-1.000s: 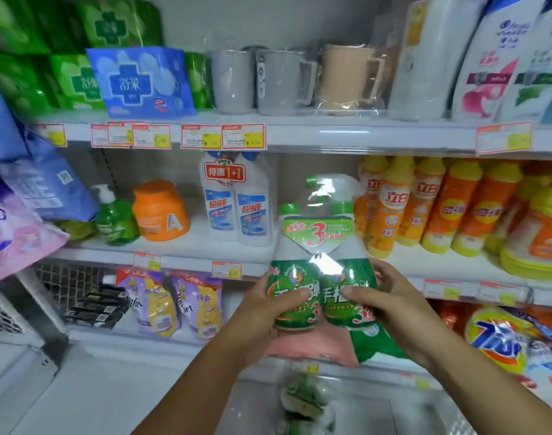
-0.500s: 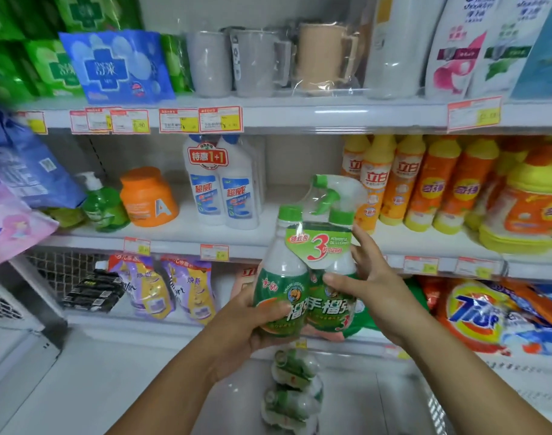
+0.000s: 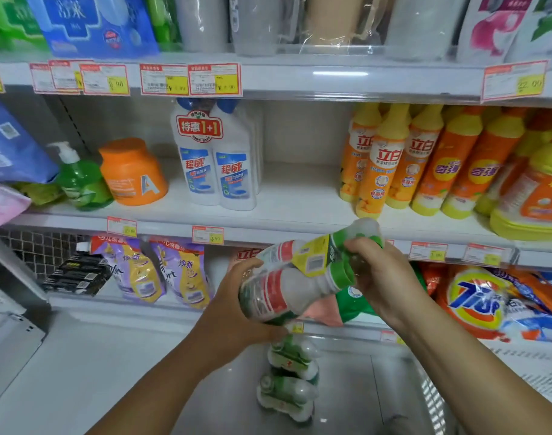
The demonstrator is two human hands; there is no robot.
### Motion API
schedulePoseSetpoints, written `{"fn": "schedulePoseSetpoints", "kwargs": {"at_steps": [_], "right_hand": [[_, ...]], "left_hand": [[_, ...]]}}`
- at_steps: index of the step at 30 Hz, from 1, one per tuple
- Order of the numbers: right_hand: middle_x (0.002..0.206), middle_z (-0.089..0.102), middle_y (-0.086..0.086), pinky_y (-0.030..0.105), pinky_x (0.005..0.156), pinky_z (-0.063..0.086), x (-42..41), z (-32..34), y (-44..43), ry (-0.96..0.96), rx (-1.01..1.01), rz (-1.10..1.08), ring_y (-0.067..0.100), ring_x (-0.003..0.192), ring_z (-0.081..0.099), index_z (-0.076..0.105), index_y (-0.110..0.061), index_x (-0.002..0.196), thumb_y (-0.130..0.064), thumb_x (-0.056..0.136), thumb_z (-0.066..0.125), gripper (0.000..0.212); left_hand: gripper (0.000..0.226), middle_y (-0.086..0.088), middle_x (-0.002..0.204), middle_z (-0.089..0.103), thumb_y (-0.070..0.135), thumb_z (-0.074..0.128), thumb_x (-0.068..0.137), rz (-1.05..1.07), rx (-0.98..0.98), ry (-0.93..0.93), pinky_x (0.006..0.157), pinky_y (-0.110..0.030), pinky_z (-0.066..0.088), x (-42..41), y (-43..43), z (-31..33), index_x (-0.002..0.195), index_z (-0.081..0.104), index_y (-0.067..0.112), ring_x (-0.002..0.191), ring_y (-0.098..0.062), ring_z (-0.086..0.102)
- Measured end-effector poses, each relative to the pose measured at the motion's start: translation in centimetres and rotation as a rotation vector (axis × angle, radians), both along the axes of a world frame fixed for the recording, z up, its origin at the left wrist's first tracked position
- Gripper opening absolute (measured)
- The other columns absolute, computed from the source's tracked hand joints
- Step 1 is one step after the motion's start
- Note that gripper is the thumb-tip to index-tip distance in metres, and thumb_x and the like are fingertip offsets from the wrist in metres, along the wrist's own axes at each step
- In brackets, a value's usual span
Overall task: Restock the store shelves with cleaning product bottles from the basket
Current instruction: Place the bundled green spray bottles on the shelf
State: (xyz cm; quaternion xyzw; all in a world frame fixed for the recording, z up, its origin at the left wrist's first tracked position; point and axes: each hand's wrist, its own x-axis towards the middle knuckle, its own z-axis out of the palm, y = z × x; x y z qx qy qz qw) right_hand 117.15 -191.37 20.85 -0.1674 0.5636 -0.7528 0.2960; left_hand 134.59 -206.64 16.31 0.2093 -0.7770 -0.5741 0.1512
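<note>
Fingers (image 3: 265, 335) of the left hand (image 3: 233, 312) curl round the bottom end of a shrink-wrapped bundle of clear plastic bottles with green caps (image 3: 287, 293). The right hand (image 3: 384, 277) grips the other end, its fingers (image 3: 359, 246) closed over the green caps and the clear spray head packed with them. Both hands hold the bundle in the air. It lies tipped nearly on its side, caps to the right and slightly up, in front of the lower shelf and just below the front edge of the white middle shelf (image 3: 299, 199). A yellow-green paper band wraps the bottle necks.

Directly beneath it, more green-capped bundles (image 3: 288, 381) lie stacked in a grey basket (image 3: 356, 403), apart from the one held.

The hands are below the stretch of the middle shelf between two groups of goods. To the left stands a twin pack of white bottles with blue caps and a red label (image 3: 215, 161). Further left are an orange round tub marked with a white A (image 3: 133, 172) and then a green pump bottle (image 3: 80, 183). To the right, orange bottles with yellow caps (image 3: 390, 161) stand in tight rows. Red-and-yellow price tags (image 3: 215, 80) hang on the shelf edges. On the lower shelf, purple and yellow refill pouches (image 3: 155, 274) stand left of the hands. An orange detergent bag with a blue and yellow logo (image 3: 475, 299) lies to the right.
</note>
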Motion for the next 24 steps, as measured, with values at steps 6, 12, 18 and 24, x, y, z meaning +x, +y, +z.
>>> {"fn": "schedulePoseSetpoints", "kwargs": {"at_steps": [6, 12, 18, 24], "right_hand": [[0.089, 0.067, 0.011, 0.030, 0.062, 0.053, 0.6, 0.0, 0.4, 0.022, -0.116, 0.117, 0.023, 0.075, 0.063, 0.053, -0.041, 0.132, 0.013, 0.089, 0.050, 0.070], [0.101, 0.051, 0.019, 0.048, 0.083, 0.032, 1.0, 0.7, 0.4, 0.019, -0.126, 0.274, 0.034, 0.093, 0.040, 0.053, -0.051, 0.127, 0.002, 0.077, 0.062, 0.074], [0.111, 0.068, 0.010, 0.032, 0.075, 0.055, 0.3, 0.8, 0.6, 0.062, -0.093, 0.295, 0.030, 0.098, 0.064, 0.048, -0.045, 0.134, 0.004, 0.074, 0.072, 0.081], [0.131, 0.063, 0.013, 0.046, 0.090, 0.057, -1.2, 1.3, 1.2, 0.096, -0.099, 0.292, 0.035, 0.116, 0.064, 0.039, -0.022, 0.141, 0.000, 0.071, 0.080, 0.084]], "left_hand": [[0.121, 0.015, 0.124, 0.053, -0.016, 0.086, 0.056, -0.065, 0.195, 0.045, 0.067, -0.019, 0.056, 1.1, 1.0, 0.6, 0.133, 0.023, 0.053, 0.098, 0.003, 0.066], [0.139, 0.022, 0.130, 0.050, -0.010, 0.091, 0.054, -0.062, 0.160, 0.034, 0.075, -0.024, 0.058, 1.9, 0.1, 0.3, 0.152, 0.010, 0.046, 0.107, 0.000, 0.065], [0.123, 0.015, 0.133, 0.051, 0.000, 0.094, 0.052, -0.061, 0.188, 0.011, 0.077, -0.024, 0.058, 2.2, -0.8, 0.4, 0.146, 0.030, 0.047, 0.106, -0.001, 0.065], [0.083, -0.015, 0.121, 0.066, 0.024, 0.086, 0.055, -0.057, 0.578, 0.024, 0.065, -0.038, 0.059, 2.2, -1.8, 0.4, 0.130, 0.054, 0.039, 0.099, -0.042, 0.069]]}}
